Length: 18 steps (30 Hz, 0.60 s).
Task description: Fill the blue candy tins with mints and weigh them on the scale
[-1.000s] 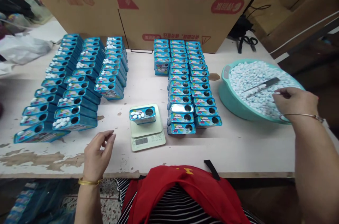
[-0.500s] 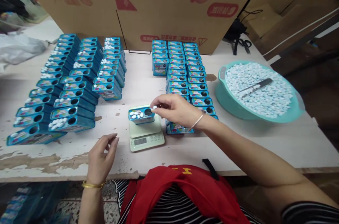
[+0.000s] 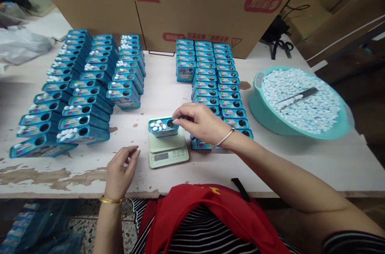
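Observation:
A blue tin (image 3: 164, 130) stands on a pale green kitchen scale (image 3: 170, 156), with several white candies on its lid beside a round dark hole. Over the hole, my right hand (image 3: 204, 123) has thumb and forefinger pinched together; what lies between the fingertips is too small to make out. To the left of the scale, my left hand (image 3: 122, 170) hovers low over the table with thumb and fingers a little apart, holding nothing. The scale's display cannot be read.
Rows of blue tins, many topped with white candies, stand at left (image 3: 86, 132). More tins (image 3: 230, 103) fill the centre right. A turquoise basin (image 3: 266, 115) of white candies holds a dark flat blade (image 3: 303, 94). A cardboard box (image 3: 180, 9) stands behind.
The white candy seen between my right fingertips is no longer distinguishable, and those fingers stay at the tin's hole. The view has shifted slightly. My left hand remains beside the scale.

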Available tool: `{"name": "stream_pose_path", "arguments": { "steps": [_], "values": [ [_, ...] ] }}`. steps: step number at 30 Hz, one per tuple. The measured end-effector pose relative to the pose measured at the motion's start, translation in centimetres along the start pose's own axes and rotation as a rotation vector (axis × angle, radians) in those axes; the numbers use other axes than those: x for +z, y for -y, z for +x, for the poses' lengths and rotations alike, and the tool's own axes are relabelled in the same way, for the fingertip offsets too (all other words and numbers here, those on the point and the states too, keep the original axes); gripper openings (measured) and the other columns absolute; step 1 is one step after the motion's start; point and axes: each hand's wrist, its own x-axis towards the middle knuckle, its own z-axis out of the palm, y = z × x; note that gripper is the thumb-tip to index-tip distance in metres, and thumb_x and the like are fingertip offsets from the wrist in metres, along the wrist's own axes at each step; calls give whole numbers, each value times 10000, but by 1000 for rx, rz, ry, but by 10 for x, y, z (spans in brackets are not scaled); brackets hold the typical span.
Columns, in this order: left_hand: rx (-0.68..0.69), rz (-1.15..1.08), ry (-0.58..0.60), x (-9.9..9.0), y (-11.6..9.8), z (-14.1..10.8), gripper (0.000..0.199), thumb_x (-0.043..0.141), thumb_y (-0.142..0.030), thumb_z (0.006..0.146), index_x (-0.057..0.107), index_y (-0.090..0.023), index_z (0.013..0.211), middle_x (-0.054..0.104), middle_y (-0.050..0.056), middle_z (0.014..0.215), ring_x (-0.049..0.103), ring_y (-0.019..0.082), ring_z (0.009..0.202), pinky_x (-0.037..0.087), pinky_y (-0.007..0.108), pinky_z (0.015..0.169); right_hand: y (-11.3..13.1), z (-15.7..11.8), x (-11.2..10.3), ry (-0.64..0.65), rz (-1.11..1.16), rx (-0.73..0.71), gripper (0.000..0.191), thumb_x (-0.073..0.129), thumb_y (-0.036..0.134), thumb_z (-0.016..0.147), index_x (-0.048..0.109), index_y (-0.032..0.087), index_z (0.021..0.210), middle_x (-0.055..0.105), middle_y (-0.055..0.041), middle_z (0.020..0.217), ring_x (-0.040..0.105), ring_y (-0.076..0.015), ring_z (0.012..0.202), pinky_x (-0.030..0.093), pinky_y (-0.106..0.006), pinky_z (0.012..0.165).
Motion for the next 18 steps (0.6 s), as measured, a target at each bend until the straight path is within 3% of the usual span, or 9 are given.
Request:
{"name": "stream_pose_path", "arguments": {
  "steps": [5, 8, 10, 14, 18],
  "values": [
    [-15, 16, -3, -3, -1, -2, 235, 514, -368, 868, 613, -178, 965, 618, 24, 827, 513, 107, 677, 437, 246, 670, 3, -2, -5, -54, 54, -18, 145, 585, 172, 838, 653, 135, 960, 640, -61, 910, 560, -140, 851, 427, -283, 798],
    [-41, 26, -18, -7, 1, -6, 234, 524, -370, 863, 614, -179, 963, 615, 21, 822, 521, 108, 687, 439, 246, 671, 6, -24, -16, -70, 297, 83, 163, 585, 245, 843, 650, 144, 953, 620, -33, 818, 546, -117, 748, 440, -256, 694],
    [-43, 32, -40, -8, 1, -6, 234, 535, -368, 859, 613, -178, 971, 613, 17, 813, 526, 105, 686, 442, 246, 676, 4, -47, -17, 28, 483, 230, 212, 594, 313, 840, 645, 148, 963, 576, -1, 699, 501, -89, 617, 407, -224, 568],
    [-10, 26, -97, -8, -8, 2, 252, 547, -333, 860, 596, -180, 1054, 626, 27, 861, 550, 107, 723, 456, 250, 706, -16, -97, 9, 264, 756, 540, 323, 638, 422, 791, 631, 146, 959, 505, 40, 575, 414, -54, 483, 315, -194, 453],
    [131, 53, -193, -10, -27, 17, 283, 566, -277, 851, 579, -191, 1121, 640, 62, 977, 582, 143, 851, 469, 279, 754, -52, -132, 50, 254, 863, 756, 422, 682, 495, 709, 601, 128, 901, 495, 58, 521, 362, -35, 416, 253, -192, 425]
  ]
}}
